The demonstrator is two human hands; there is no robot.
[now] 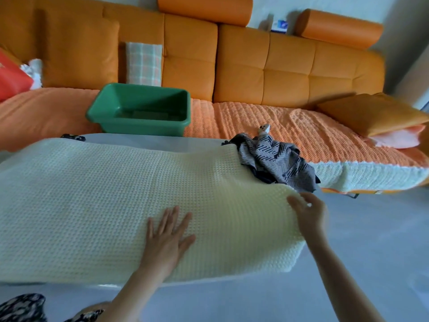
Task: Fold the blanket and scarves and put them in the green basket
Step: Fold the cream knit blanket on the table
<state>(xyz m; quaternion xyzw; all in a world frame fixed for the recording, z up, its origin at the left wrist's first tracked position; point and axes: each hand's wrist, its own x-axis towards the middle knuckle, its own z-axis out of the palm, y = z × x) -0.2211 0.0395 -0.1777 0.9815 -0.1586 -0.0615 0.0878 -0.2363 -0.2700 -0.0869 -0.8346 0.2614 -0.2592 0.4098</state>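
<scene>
1. Hands both meet the cream blanket [116, 205]: the left hand [167, 238] lies flat on it, released, fingers straight and spread, its forearm reaching in from the near edge.
2. The right hand [308, 212], blurred, grasps the blanket's right edge, thumb on top, fingers curled.
3. The blanket is spread over a pale table [151, 141], with a grey patterned scarf [276, 161] bunched at its far right corner.
4. The green basket [144, 127] sits beyond on an orange sofa [278, 66], left of centre; grey floor [371, 252] lies to the right.
</scene>
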